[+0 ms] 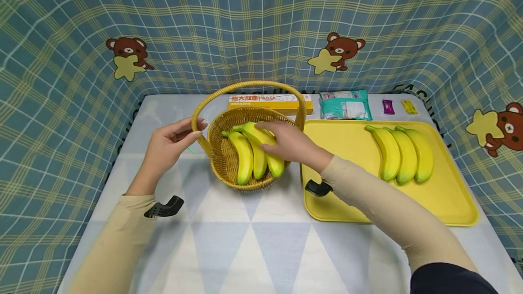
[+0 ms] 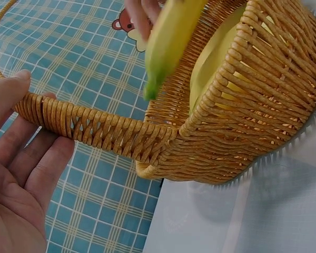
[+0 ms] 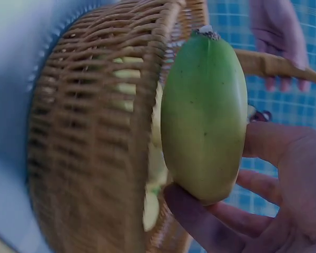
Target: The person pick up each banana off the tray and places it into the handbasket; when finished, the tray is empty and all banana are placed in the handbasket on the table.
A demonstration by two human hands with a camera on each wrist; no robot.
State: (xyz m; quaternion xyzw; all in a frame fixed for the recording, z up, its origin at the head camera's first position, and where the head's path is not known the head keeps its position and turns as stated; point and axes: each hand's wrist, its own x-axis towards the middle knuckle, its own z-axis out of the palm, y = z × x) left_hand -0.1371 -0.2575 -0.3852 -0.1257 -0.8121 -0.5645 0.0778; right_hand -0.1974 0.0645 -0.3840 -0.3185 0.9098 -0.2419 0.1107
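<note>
Yellow, green-tipped curved banana (image 3: 204,116): holding it in right fingers (image 3: 197,216), over two others (image 1: 245,158) in the golden wicker basket (image 2: 242,121). Pinching the arched woven handle (image 2: 102,125) in left fingers (image 2: 50,163); best lowering gently, without tipping.

On the triangle-patterned tabletop (image 1: 220,248) we see a basket (image 1: 222,154), yellow tray (image 1: 335,144), pasta box (image 1: 269,100), teal packet (image 1: 345,105), purple sachet (image 1: 388,106) and yellow sachet (image 1: 409,107).

Basket (image 1: 241,188) left of tray (image 1: 339,149), bananas (image 1: 245,158) in basket, three more bananas (image 1: 407,155) on tray, pasta box (image 1: 282,105) behind basket
</note>
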